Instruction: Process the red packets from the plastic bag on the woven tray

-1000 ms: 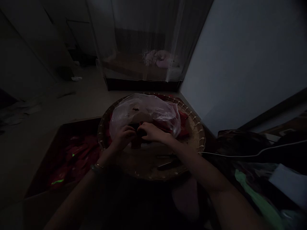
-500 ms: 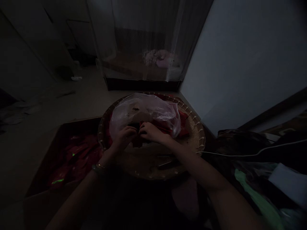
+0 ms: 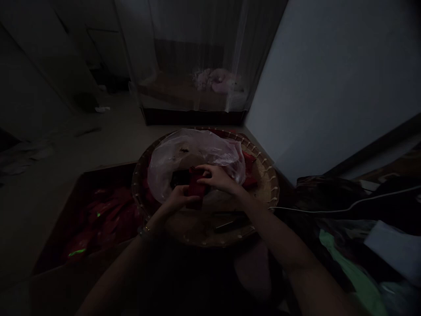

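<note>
The room is very dark. A round woven tray (image 3: 269,193) sits on the floor in front of me. On its far half lies a crumpled clear plastic bag (image 3: 194,151) over red pieces. My left hand (image 3: 177,201) grips a small dark red packet (image 3: 196,188) from below. My right hand (image 3: 219,177) pinches the packet's top edge, its fingers curled over it. Both hands meet over the middle of the tray, just in front of the bag.
A cardboard box (image 3: 79,206) with red packets stands left of the tray. A thin dark tool (image 3: 230,224) lies on the tray's near part. A white cable (image 3: 355,204), green plastic (image 3: 348,267) and cloth clutter the right. A netted bed (image 3: 197,83) stands behind, a wall on the right.
The hands have lifted the red packet into view. My left hand slid right and under it; my right hand rose a little onto its top.
</note>
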Available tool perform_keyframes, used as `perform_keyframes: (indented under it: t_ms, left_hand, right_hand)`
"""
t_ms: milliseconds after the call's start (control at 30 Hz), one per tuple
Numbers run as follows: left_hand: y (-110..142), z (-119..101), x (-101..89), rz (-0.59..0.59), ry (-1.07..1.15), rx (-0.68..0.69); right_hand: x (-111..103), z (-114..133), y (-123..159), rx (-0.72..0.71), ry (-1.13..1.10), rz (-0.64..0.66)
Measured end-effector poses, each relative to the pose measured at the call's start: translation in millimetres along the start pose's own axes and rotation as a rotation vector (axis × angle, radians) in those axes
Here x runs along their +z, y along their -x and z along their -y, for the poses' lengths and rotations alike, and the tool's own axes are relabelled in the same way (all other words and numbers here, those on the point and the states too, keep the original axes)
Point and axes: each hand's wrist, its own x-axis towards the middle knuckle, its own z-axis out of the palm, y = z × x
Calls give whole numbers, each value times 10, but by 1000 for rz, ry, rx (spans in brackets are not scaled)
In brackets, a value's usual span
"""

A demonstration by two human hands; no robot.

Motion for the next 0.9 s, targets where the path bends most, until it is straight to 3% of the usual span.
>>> perform_keyframes:
  t_ms: [167, 333, 467, 533, 633, 667, 767, 900]
  left_hand:
    - [55, -26, 112, 95, -4, -14]
    - [81, 18, 191, 257, 21, -58]
    - [78, 55, 215, 238, 7, -115]
    - [76, 58, 217, 194, 6, -113]
    - [82, 32, 222, 145, -20, -108]
    - [86, 19, 226, 132, -31, -110]
    - [96, -9, 240, 114, -63, -103]
    - [93, 12, 239, 92, -102, -106]
  right_hand:
    - [-2, -26, 172, 88, 20, 97]
    - [-22, -167, 328, 184, -123, -22]
    - [-188, -377, 464, 273, -188, -138]
    - [-271, -471, 602, 267, -110, -27]
    - [-278, -547, 888, 221, 217, 326]
    - [-244, -554, 982, 219, 342, 375]
    - [-96, -537, 1174, 174, 541, 388]
    - [-61, -509, 1178, 141, 459, 388]
